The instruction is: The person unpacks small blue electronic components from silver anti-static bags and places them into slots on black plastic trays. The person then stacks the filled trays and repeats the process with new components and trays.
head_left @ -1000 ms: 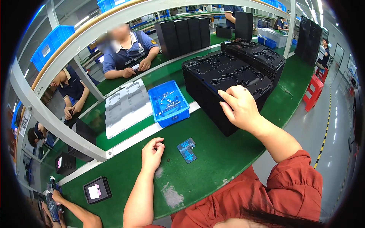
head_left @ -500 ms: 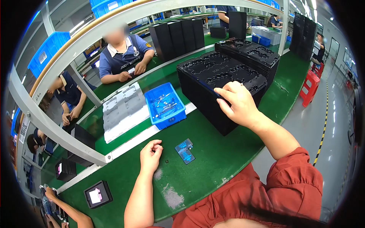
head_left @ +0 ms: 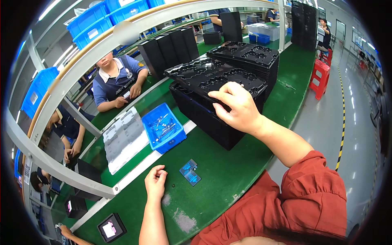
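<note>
My right hand (head_left: 239,107) pinches the near edge of a thin black moulded plastic tray (head_left: 196,74). That tray is the top one of a tall black stack (head_left: 202,116); its left side sits raised and tilted, with a gap below. My left hand (head_left: 155,183) rests on the green table with its fingers loosely curled in, and nothing shows in them. To its right lies a flat, dark blue-black notched piece (head_left: 190,172), apart from the fingers. A tiny dark bit (head_left: 173,185) lies between them.
A blue bin (head_left: 177,141) with small loose parts stands beyond my left hand, next to a grey-white sheet (head_left: 122,141). Behind the stack is another pile of black trays (head_left: 249,53). A small black tray (head_left: 112,228) is at lower left. A co-worker (head_left: 118,81) sits across the rail.
The top tray has come up off the stack at its left side, with my right hand still on its edge. My left-hand fingers have curled in more. The whole view has shifted.
</note>
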`<action>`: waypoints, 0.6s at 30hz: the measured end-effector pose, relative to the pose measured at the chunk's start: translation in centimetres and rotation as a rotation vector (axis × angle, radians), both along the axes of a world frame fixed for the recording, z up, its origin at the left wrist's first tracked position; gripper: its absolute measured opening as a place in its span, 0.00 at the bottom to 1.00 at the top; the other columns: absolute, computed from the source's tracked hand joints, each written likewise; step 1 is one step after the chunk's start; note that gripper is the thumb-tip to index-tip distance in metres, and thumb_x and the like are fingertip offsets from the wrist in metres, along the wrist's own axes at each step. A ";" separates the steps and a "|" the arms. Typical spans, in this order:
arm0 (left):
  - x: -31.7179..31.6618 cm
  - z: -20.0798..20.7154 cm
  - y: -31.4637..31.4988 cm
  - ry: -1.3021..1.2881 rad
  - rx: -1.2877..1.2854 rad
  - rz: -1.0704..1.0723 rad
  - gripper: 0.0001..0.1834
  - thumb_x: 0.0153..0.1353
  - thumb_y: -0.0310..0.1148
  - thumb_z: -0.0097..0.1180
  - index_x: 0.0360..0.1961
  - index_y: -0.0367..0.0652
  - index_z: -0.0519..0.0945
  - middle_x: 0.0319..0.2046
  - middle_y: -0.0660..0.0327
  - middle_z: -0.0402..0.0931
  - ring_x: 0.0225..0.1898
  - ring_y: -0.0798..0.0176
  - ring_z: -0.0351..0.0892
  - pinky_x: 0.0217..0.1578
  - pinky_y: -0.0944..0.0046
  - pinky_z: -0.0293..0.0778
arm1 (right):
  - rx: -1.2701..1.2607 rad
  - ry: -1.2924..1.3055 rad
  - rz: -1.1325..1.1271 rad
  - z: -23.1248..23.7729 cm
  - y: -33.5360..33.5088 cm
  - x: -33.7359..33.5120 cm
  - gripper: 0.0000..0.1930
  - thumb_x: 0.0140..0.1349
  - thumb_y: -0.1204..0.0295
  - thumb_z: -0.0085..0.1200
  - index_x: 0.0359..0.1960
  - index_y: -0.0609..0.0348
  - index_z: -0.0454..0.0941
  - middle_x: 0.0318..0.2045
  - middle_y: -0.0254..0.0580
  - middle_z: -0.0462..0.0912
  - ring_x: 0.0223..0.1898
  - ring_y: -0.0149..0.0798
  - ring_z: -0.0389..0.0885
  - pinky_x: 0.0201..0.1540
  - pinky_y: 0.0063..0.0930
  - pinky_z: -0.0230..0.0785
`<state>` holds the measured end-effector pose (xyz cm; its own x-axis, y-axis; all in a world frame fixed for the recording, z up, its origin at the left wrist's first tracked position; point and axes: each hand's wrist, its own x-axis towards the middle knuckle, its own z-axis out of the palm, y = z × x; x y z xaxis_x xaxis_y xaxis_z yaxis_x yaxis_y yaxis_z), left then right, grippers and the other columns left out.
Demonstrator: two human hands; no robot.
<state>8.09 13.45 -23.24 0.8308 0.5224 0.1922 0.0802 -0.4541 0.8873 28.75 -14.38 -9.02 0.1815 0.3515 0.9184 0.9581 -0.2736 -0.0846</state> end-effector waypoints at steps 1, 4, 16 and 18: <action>0.0 -0.2 0.1 0.002 -0.001 -0.002 0.12 0.56 0.23 0.56 0.43 0.39 0.80 0.28 0.66 0.77 0.25 0.79 0.69 0.27 0.77 0.67 | -0.006 -0.011 0.007 -0.1 0.0 0.1 0.13 0.45 0.78 0.60 0.36 0.59 0.79 0.27 0.40 0.74 0.28 0.41 0.74 0.31 0.31 0.68; 0.0 -0.4 0.3 -0.004 0.002 -0.006 0.12 0.57 0.23 0.56 0.43 0.38 0.80 0.28 0.66 0.77 0.26 0.78 0.70 0.28 0.77 0.68 | -0.001 -0.066 0.039 -1.0 0.4 0.1 0.13 0.44 0.79 0.60 0.35 0.59 0.80 0.26 0.39 0.74 0.28 0.41 0.74 0.31 0.32 0.68; -0.4 0.0 0.4 0.032 -0.008 0.014 0.12 0.57 0.23 0.56 0.43 0.37 0.79 0.28 0.65 0.77 0.29 0.76 0.72 0.31 0.76 0.69 | 0.052 -0.370 -0.046 6.3 -4.6 6.9 0.10 0.44 0.79 0.59 0.32 0.57 0.79 0.27 0.38 0.74 0.29 0.40 0.75 0.33 0.31 0.71; -0.1 0.0 0.1 0.019 -0.039 -0.001 0.12 0.57 0.23 0.56 0.43 0.37 0.79 0.29 0.65 0.78 0.30 0.76 0.73 0.32 0.76 0.69 | -0.037 -0.320 -0.093 6.3 -6.7 10.6 0.11 0.46 0.80 0.59 0.33 0.59 0.79 0.28 0.38 0.73 0.29 0.40 0.74 0.33 0.31 0.67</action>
